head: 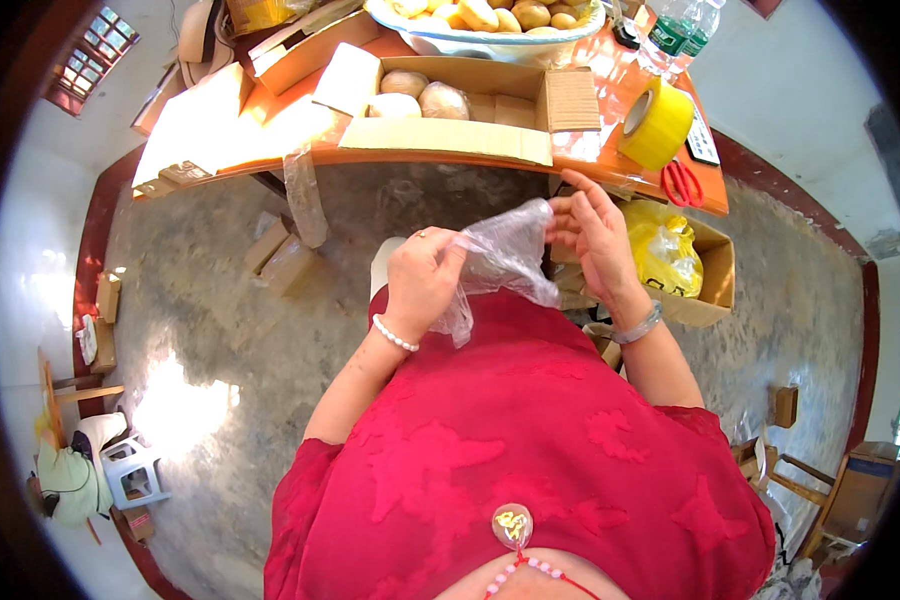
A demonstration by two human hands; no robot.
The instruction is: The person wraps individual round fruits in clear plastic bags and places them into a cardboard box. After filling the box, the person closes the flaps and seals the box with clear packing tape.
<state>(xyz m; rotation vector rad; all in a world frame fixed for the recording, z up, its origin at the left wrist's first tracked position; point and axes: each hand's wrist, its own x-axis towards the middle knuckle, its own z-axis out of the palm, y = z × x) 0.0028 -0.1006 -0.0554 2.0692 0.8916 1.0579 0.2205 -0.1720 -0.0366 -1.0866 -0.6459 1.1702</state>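
My left hand (424,277) pinches a thin clear plastic bag (506,247) between thumb and fingers, in front of my red top. At the bag's far right edge are the fingers of my right hand (600,240), with the film drawn out to them and the index finger raised apart. The bag hangs crumpled between both hands, just short of the table edge. Beyond it, an open cardboard box (510,109) on the table holds several round, potato-like pieces (444,101), at least some wrapped in clear film.
On the orange table (607,161) are a basin (495,49) of potatoes, a yellow tape roll (656,124), red-handled scissors (682,184) and water bottles (679,34). A plastic strip (305,195) hangs off the front edge. Below right stands a carton (712,262) with a yellow bag (664,247).
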